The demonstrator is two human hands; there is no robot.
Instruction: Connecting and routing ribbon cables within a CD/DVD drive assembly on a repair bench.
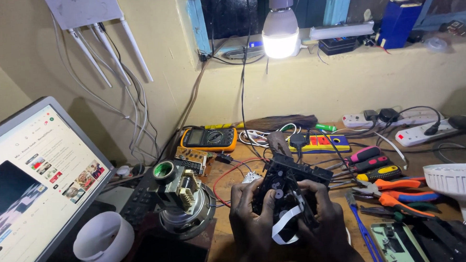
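The monitor [31, 181] is running off the left edge. My left hand [251, 219] is wrapping its grip around the black plastic mechanism [285, 189], low over the wooden surface [230, 181]; its underside is hidden. My right hand [323, 219] is clamping the other side, with a white ribbon strip [285, 223] curling out between.
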